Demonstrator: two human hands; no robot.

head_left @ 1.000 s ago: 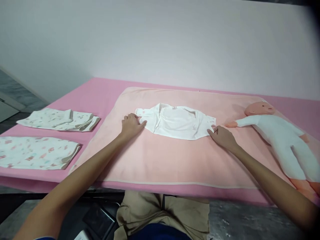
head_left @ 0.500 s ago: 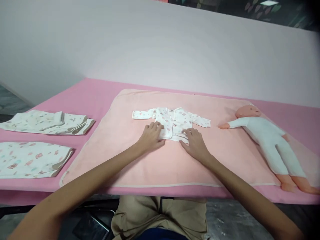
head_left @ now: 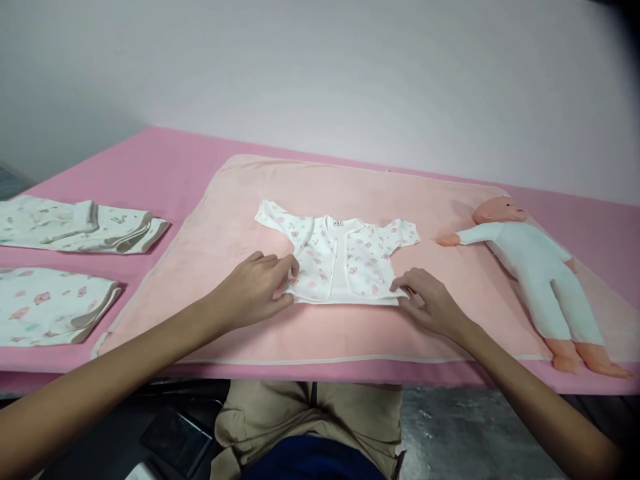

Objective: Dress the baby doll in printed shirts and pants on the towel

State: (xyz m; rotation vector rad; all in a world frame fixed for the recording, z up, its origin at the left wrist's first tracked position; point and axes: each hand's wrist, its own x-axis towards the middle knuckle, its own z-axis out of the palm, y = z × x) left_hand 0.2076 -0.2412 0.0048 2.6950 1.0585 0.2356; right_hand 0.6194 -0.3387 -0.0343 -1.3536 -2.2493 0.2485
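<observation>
A small white baby shirt (head_left: 343, 257) with pink prints lies spread on a pale pink blanket (head_left: 330, 340), its neck facing the wall and its front edges slightly apart. At the shirt's lower left corner, my left hand (head_left: 260, 287) pinches the hem between thumb and fingers. My right hand (head_left: 430, 300) grips the lower right corner in the same way. The hem is drawn straight between the two hands. Both short-looking sleeves point outward and up to the sides.
On the right lies a baby doll (head_left: 535, 267) in a white body, one arm stretched toward the shirt. Two folded printed cloths, an upper one (head_left: 125, 227) and a lower one (head_left: 55, 303), rest at left on the pink table cover (head_left: 170, 167). A pale wall (head_left: 320, 87) stands behind.
My hands have moved apart and closed on the shirt's lower corners. The shirt's hem is now pulled wide and flat, nearer to me, and its sleeves have shifted. The view has tilted down slightly.
</observation>
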